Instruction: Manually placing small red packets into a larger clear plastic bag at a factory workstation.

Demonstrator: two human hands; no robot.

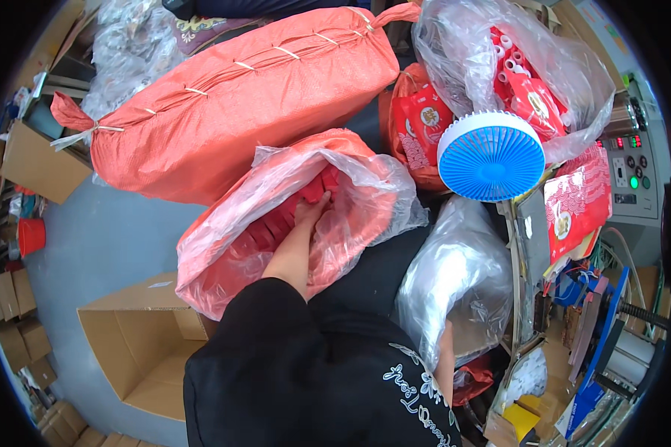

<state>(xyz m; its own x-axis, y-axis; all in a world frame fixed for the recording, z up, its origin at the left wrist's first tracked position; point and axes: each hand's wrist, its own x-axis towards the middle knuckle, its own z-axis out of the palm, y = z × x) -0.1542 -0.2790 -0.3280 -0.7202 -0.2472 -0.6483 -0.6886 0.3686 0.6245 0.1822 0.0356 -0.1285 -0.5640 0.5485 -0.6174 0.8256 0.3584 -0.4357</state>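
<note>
In the middle, an orange woven sack (201, 257) lies with its mouth open, lined with a clear plastic bag (354, 246). My left hand (311, 213) reaches inside, fingers closed at the far end of a row of red folded packets (272, 227). Their exact kind is hard to tell. Low at the right, part of my right forearm (445, 365) shows against a clear plastic bag (455, 276); the fingers of that hand are hidden. A blue round fan (491, 156) with a white rim stands beyond that bag.
A long, tied orange sack (246, 97) lies across the back. An open cardboard box (138, 354) sits on the floor at left. At far right, a machine with a control panel (634, 175) stands near red printed bags (576, 205). Another clear bag (455, 59) holds red rolls.
</note>
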